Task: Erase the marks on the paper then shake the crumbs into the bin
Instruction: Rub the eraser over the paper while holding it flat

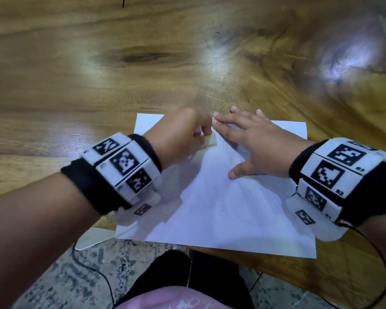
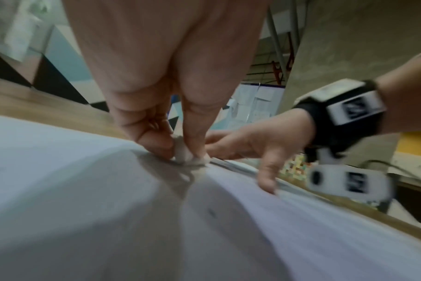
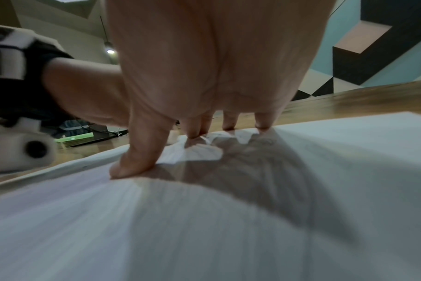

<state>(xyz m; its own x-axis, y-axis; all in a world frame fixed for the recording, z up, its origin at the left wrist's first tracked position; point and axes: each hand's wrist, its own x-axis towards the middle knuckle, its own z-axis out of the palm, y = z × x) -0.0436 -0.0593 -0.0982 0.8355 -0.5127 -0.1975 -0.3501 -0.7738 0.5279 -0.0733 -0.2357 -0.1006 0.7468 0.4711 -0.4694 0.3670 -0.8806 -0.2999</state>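
Note:
A white sheet of paper (image 1: 221, 208) lies at the near edge of the wooden table (image 1: 98, 74), its front corner hanging a little over the edge. My left hand (image 1: 187, 132) pinches a small white eraser (image 1: 210, 142) and presses it on the paper near the far edge. The left wrist view shows the eraser (image 2: 184, 154) between thumb and fingers, touching the sheet (image 2: 108, 209). My right hand (image 1: 254, 139) lies flat with spread fingers on the paper's far right part. In the right wrist view its thumb and fingertips (image 3: 263, 123) press the sheet (image 3: 228, 228). Faint pencil lines show mid-sheet.
The wooden table stretches far and to both sides of the sheet. Below the table edge are a speckled floor (image 1: 87, 264), my dark trouser legs (image 1: 187, 275) and a thin black cable (image 1: 94, 268). No bin is in view.

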